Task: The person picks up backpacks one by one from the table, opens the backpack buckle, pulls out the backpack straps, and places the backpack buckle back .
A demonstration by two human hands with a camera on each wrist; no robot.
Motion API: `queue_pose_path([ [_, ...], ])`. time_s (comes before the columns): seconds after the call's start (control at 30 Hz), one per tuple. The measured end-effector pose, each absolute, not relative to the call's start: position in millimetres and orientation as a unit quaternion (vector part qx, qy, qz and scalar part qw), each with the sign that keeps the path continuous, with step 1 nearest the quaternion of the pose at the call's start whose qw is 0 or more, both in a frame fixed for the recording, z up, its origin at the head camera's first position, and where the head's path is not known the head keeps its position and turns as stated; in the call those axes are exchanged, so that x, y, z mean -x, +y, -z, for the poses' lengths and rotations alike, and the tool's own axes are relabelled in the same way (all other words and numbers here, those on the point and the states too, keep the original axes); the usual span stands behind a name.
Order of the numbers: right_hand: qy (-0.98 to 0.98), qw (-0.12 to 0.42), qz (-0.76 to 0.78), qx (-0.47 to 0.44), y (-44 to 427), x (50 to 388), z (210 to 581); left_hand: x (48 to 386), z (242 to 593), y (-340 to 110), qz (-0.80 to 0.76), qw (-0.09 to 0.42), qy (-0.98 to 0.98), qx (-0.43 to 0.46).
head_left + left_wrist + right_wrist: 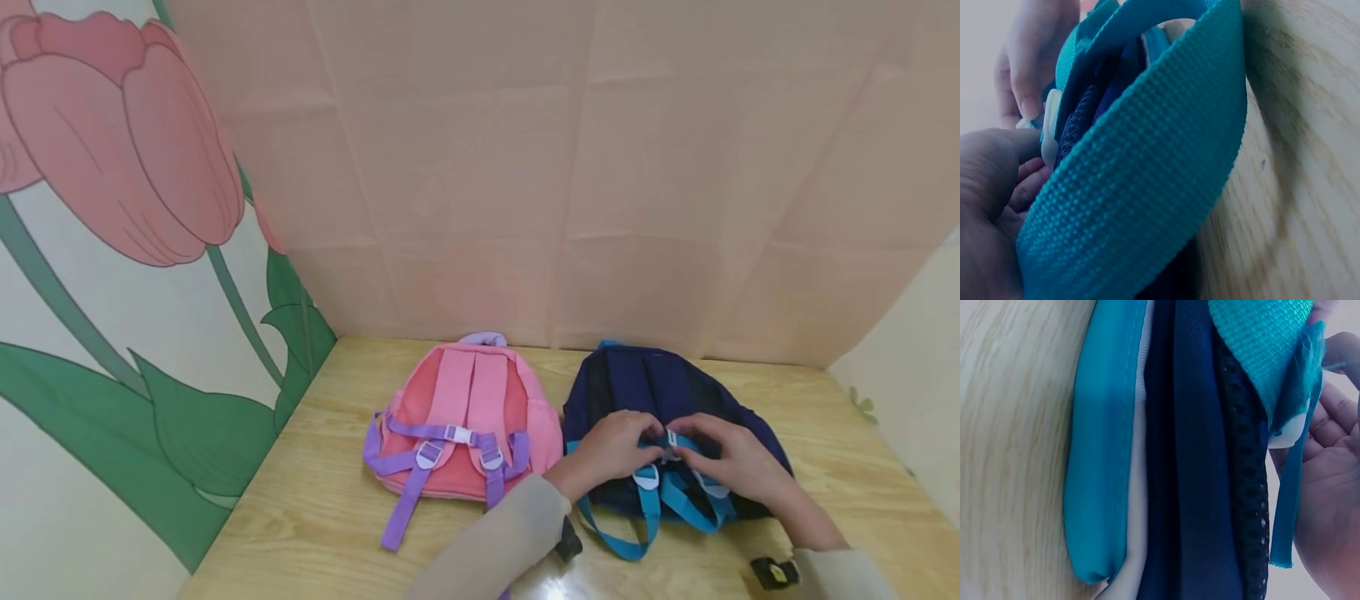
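Note:
A navy backpack (651,375) with blue webbing straps (647,510) lies with its shoulder-strap side up on the right of the table. At its middle, my left hand (611,446) and right hand (742,462) meet, pinching a small white buckle (671,438) on the blue chest strap between thumbs and fingers. Fingers hide part of the buckle, so whether its halves are joined is unclear. Close up in the left wrist view, a looped blue strap (1141,156) crosses in front of the left hand (988,187). In the right wrist view, a loose strap end (1288,519) hangs beside the right hand (1335,469).
A pink backpack (491,383) with purple straps (405,508) and a joined white chest buckle (460,434) lies to the left, close to the navy one. The wooden table (292,508) ends at a beige covering (465,167) behind. A tulip-painted wall (255,158) stands left.

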State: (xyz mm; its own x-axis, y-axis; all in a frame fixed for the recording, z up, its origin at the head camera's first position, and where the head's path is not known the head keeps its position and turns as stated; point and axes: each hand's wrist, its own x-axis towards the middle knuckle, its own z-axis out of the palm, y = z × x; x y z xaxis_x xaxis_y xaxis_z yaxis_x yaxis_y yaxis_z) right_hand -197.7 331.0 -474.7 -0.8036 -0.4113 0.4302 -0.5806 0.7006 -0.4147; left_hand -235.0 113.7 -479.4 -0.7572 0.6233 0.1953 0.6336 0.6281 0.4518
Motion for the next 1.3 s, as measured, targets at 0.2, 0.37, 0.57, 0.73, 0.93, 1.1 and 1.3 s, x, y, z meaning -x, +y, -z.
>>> queue_pose_path([
  [0.2,-0.905,0.159,-0.281,-0.276,334.5,197.3,473.8,237.4,479.2,113.0,0.258,0.016,-0.897,0.359],
  [0.37,-0.900,0.162,-0.287,-0.284,336.9,196.5,472.7,238.4,480.3,113.3,0.256,0.019,-0.898,0.358],
  [0.57,-0.898,0.171,-0.285,-0.289,340.2,196.7,472.4,238.3,480.0,113.9,0.258,0.018,-0.898,0.357],
  [0.73,-0.895,0.183,-0.282,-0.294,343.1,196.1,472.5,236.5,478.1,113.5,0.259,0.005,-0.901,0.347],
  [0.93,-0.892,0.190,-0.283,-0.295,345.9,194.4,472.2,234.3,479.0,113.6,0.261,-0.001,-0.903,0.340],
  [1.1,-0.891,0.189,-0.287,-0.296,347.8,194.0,472.4,234.5,480.4,114.3,0.259,0.000,-0.904,0.341],
  [1.3,-0.886,0.189,-0.295,-0.304,350.0,193.8,471.7,235.4,482.2,114.5,0.258,-0.003,-0.904,0.340],
])
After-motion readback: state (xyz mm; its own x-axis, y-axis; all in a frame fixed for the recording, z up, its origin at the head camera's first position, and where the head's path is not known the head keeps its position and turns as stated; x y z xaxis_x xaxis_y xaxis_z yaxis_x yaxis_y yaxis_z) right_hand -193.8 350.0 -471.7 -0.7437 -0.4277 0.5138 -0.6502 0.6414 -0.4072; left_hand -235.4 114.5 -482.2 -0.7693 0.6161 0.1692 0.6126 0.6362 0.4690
